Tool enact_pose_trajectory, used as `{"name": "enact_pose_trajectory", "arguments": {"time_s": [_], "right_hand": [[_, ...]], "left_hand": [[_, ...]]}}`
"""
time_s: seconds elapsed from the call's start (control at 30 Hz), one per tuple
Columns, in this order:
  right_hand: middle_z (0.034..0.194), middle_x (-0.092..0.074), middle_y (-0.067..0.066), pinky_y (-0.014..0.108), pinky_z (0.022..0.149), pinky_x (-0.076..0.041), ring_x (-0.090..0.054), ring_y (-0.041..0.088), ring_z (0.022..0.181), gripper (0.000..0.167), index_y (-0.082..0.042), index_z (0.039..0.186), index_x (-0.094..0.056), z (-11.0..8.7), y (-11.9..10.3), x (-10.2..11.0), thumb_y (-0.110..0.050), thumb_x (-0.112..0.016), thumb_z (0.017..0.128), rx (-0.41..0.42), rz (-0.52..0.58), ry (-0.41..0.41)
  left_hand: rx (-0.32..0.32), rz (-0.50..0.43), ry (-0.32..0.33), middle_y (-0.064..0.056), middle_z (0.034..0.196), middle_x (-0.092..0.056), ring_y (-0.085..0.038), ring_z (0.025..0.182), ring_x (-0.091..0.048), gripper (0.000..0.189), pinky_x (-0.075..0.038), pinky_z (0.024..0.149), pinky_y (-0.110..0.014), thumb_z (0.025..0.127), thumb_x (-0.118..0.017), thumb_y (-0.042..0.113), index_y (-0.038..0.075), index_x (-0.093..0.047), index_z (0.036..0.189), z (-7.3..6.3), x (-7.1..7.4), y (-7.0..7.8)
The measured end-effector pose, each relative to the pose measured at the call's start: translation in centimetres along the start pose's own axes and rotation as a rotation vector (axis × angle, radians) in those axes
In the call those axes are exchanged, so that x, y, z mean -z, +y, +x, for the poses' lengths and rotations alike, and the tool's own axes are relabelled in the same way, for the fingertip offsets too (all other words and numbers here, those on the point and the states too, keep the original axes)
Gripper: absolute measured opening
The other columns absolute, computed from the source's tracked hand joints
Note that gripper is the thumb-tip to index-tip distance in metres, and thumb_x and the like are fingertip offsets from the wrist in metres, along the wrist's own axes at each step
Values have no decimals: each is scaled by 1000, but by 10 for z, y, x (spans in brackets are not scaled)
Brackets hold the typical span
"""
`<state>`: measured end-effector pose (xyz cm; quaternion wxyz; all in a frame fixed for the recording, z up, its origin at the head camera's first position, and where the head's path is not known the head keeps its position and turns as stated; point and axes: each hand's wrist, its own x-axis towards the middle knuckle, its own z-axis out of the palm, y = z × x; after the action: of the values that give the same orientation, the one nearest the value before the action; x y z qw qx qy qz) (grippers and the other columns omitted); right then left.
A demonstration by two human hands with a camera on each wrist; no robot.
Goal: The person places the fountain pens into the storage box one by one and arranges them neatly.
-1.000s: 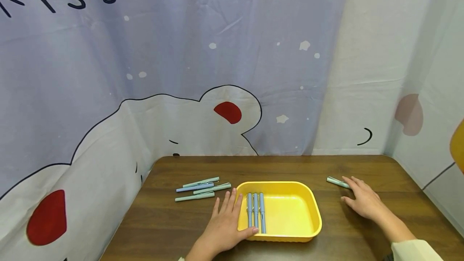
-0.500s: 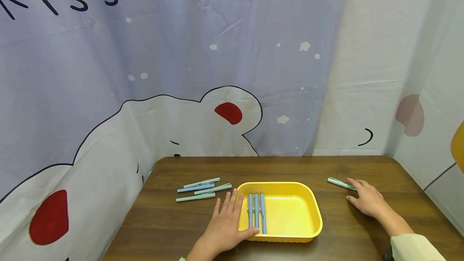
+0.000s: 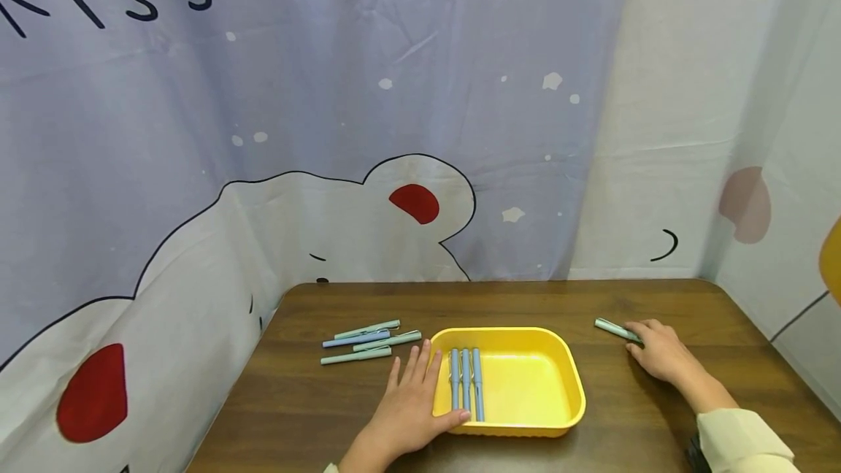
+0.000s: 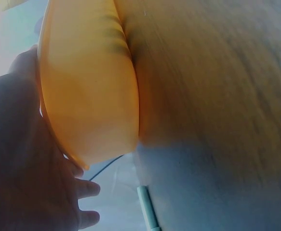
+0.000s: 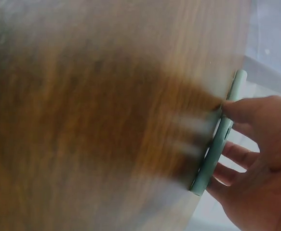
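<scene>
In the head view my left hand [image 3: 409, 406] lies spread over the left end of a yellow tray [image 3: 569, 414], fingers straight and thumb across the front rim. The left wrist view has this hand against the tray's outer wall [image 4: 89, 86]. Inside the tray three blue pens [image 3: 466, 382] lie side by side. At the right of the table my right hand [image 3: 663, 352] pinches a light green pen [image 3: 612, 327] by its near part. The right wrist view puts the thumb on one side of that green pen [image 5: 217, 149] and the other fingers beyond it.
Left of the tray, several capped pens [image 3: 355, 356], green ones and a blue one, lie loosely together on the brown wooden table [image 3: 289, 400]. A printed curtain [image 3: 512, 130] hangs behind the table's back edge.
My right hand has first slid back a little along the green pen, then drawn its fingers and thumb in on it. The left hand and tray have stayed in place.
</scene>
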<state>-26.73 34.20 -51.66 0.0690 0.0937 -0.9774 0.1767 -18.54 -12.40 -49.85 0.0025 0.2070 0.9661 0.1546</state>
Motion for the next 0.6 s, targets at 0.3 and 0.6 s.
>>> {"name": "enact_pose_trajectory", "arguments": {"time_s": [0.3,0.6], "right_hand": [[95,-62,18,58,78,-49,-59,44,91,16,3,106,-69,0,-2,0,0,-68,90,23,-23,26],[88,-60,16,49,68,-51,-60,32,78,21,14,110,-64,-2,-15,3,1,-57,95,-11,4,52]], "left_hand": [[8,-1,-16,-13,170,-8,-36,155,-13,106,-11,120,-64,89,-47,79,8,-20,162,1,1,0],[10,2,-7,-13,170,-8,-37,155,-14,106,-12,120,-64,89,-47,80,8,-20,162,1,-1,0]]}}
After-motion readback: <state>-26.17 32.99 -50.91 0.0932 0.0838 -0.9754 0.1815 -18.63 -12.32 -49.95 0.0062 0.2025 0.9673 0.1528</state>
